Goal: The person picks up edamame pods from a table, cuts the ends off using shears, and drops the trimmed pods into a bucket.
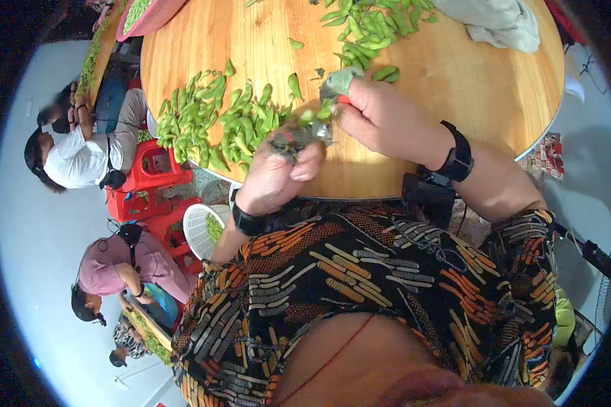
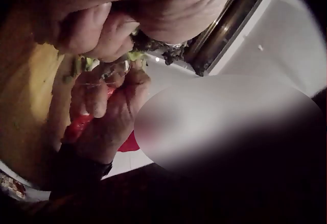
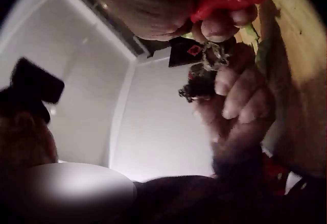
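In the head view my left hand point(image 1: 285, 173) and right hand point(image 1: 390, 122) work close together over the near part of the round table. Curled fingers of both hands pinch a green soybean pod point(image 1: 325, 109) between them. Dark, frayed wrapping covers the left thumb; a grey-green cloth cover point(image 1: 343, 80) and a red band sit on the right hand's digits. The left wrist view shows the right hand point(image 2: 104, 109) facing the left fingers, with bits of green between. In the right wrist view the left hand point(image 3: 242, 94) curls below the right fingers.
A heap of soybean pods point(image 1: 234, 122) lies left of the hands, and another pile point(image 1: 377, 27) lies farther back. A grey cloth point(image 1: 489, 24) rests at the back right. Below the table's left edge are a white basket point(image 1: 198, 230) and red stools point(image 1: 149, 169). Other people sit leftward.
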